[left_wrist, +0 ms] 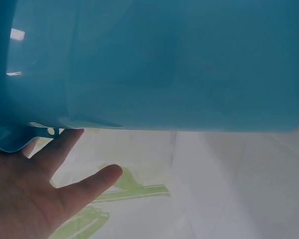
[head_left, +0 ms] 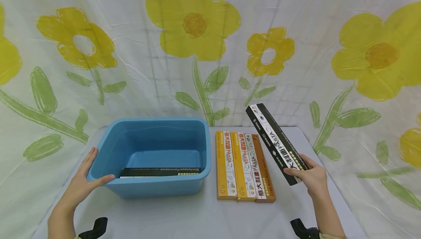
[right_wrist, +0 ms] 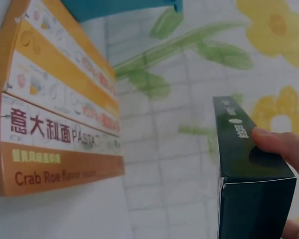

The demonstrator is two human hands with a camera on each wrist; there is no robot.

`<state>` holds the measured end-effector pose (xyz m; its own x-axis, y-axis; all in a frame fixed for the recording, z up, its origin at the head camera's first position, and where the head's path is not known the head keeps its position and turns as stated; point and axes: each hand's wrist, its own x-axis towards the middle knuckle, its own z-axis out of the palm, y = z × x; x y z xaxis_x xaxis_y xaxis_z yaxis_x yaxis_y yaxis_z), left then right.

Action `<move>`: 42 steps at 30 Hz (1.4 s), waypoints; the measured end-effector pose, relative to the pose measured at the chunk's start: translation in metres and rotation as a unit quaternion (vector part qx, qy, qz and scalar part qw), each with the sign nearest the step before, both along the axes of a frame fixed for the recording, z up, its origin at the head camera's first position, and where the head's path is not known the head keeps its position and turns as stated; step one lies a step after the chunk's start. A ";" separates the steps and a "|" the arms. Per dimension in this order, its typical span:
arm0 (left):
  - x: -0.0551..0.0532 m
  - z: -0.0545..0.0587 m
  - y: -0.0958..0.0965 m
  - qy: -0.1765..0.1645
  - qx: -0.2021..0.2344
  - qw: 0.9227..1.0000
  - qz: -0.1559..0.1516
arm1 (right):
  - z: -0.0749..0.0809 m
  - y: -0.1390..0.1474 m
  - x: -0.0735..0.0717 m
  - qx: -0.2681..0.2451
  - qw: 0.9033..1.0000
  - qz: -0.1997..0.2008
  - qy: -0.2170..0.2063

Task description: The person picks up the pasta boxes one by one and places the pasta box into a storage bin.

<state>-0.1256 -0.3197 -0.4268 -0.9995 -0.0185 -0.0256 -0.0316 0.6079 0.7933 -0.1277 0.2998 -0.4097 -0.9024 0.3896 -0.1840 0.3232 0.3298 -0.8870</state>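
Observation:
My right hand (head_left: 312, 175) grips the near end of a long black pasta box (head_left: 274, 140), which is lifted and tilted to the right of the other boxes. In the right wrist view the thumb presses on one side of this black box (right_wrist: 254, 164). My left hand (head_left: 80, 186) touches the left end of a blue plastic tub (head_left: 158, 188), thumb over the front rim and fingers along the side. Inside the tub, along its front wall, lies another black box (head_left: 161, 172) marked black pepper flavor sauce. The left wrist view shows the tub's outer wall (left_wrist: 164, 64) and spread fingers.
Right of the tub, two yellow pasta boxes (head_left: 226, 166) and one brown crab roe pasta box (head_left: 265, 169) lie side by side on the white table (head_left: 158, 217). A flower-printed curtain (head_left: 131, 85) hangs behind the table.

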 end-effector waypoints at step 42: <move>0.000 -0.003 -0.001 0.017 -0.005 1.000 -0.001 | 0.036 -0.085 -0.025 -0.042 0.970 0.228 0.074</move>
<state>-0.1255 -0.3209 -0.4299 -0.9998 -0.0176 0.0079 -0.0046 0.6166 0.7873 -0.1524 0.2144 -0.3741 -0.9964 -0.0661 -0.0528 0.0278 0.3328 -0.9426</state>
